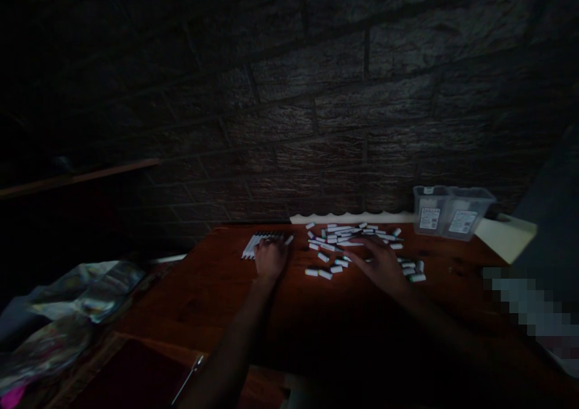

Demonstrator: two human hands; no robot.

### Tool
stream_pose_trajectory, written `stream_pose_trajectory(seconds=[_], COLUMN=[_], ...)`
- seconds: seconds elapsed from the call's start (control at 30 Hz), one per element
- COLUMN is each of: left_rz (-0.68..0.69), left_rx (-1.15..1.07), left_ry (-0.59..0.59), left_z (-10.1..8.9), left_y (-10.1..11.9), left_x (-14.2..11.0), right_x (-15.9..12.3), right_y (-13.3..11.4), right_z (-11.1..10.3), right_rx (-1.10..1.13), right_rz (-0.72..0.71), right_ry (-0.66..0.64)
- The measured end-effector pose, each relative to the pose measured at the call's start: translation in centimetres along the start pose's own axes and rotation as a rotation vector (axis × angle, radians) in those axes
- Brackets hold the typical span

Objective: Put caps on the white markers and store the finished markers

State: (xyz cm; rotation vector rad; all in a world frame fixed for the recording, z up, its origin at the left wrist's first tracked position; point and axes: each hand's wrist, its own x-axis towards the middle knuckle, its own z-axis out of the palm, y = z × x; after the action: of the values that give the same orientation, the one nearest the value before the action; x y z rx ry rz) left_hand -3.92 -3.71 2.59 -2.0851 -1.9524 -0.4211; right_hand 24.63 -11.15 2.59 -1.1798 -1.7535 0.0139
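My L hand (270, 259) on pen row (249, 248), far left of tubs (480, 206); fingertips hard to see, can't tell if pinching. My R hand (379, 265) over loose pens (342, 228), nearer left of tubs, thumb + fingers spread, nothing clearly held. Step, imo: L tending row, R picking over loose ones. Next move prob. calls for light pinch, single barrel. Tub labels (429, 219): print too small to read.

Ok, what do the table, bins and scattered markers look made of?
Table: probably wood, reddish-brown with dark knot-like spots; finish unclear. Bins: likely smooth clear plastic, since their walls are see-through. Markers: apparently plastic, with uniform white barrels; gloss too dim to judge.
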Motion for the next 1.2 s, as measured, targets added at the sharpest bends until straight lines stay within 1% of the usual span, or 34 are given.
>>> stream_pose_trajectory(seconds=[0.1, 0.23, 0.37, 0.47, 0.57, 0.83, 0.93, 1.07, 1.2], left_rz=[-0.025, -0.059, -0.084, -0.096, -0.122, -0.117, -0.11, -0.096, -0.092], left_rx=[0.038, 0.026, 0.021, 0.013, 0.017, 0.014, 0.002, 0.012, 0.013], left_ry=[-0.047, -0.071, -0.096, -0.097, -0.134, -0.162, -0.16, -0.16, -0.168], left_z=[0.2, 0.1, 0.1, 0.2, 0.3, -0.2, -0.1, 0.2, 0.3], left_y=[0.0, 0.1, -0.4, -0.7, -0.7, -0.6, -0.7, -0.7, -0.7], left_x=[0.0, 0.0, 0.1, 0.2, 0.3, 0.2, 0.2, 0.3, 0.4], right_x=[-0.1, -0.1, -0.1, -0.2, -0.1, 0.0, -0.1, -0.3, -0.3], right_y=[-0.2, 0.0, 0.4, 0.4, 0.2, 0.5, 1.1, 2.3, 3.0], right_z=[0.3, 0.2, 0.3, 0.4, 0.4, 0.4, 0.6, 0.9, 1.6], right_rx=[0.008, 0.015, 0.014, 0.013, 0.025, 0.008, -0.025, -0.083, -0.15], right_rz=[0.013, 0.021, 0.048, 0.047, 0.047, 0.064, 0.087, 0.127, 0.142], right_ry=[0.005, -0.008, -0.017, -0.021, -0.02, -0.042, -0.078, -0.168, -0.221])
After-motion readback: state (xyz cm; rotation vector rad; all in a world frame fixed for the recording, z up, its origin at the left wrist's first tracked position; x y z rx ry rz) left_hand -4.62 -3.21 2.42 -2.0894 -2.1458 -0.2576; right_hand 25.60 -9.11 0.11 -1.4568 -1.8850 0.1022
